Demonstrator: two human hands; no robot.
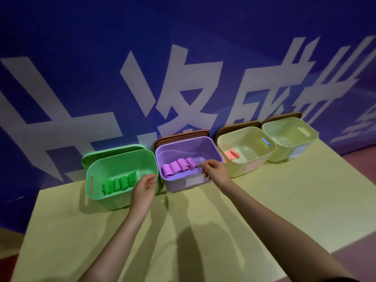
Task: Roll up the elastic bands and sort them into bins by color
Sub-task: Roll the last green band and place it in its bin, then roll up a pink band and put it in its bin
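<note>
Bins stand in a row at the far edge of a pale yellow-green tabletop (203, 231), against a blue wall with large white characters (162, 88). From left to right they are a green plastic bin (95, 192), a purple plastic bin (179, 185), and two pale cream plastic bins, the nearer one (240, 167) just beside the purple bin and the farther one (284, 153) last in the row. Four rolled green elastic bands (120, 183) lie side by side on the floor of the green bin. Four rolled purple elastic bands (179, 167) lie in a line inside the purple bin. A rolled pink-orange band (232, 154) sits in the nearer cream bin, and a blue band (265, 141) shows through the handle slot on that bin's far side; which cream bin holds it I cannot tell. The left hand (143, 189) is at the right rim of the green bin, its grip narrow, thumb and curled fingers closed on that rim. The right hand (213, 170) reaches over the near rim of the purple bin, fingertips at the rightmost purple roll; whether its grip pinches the roll or only touches it, I cannot tell. Brown lids (181, 136) stand propped behind the purple and cream bins, and a green lid (114, 151) behind the green one.
</note>
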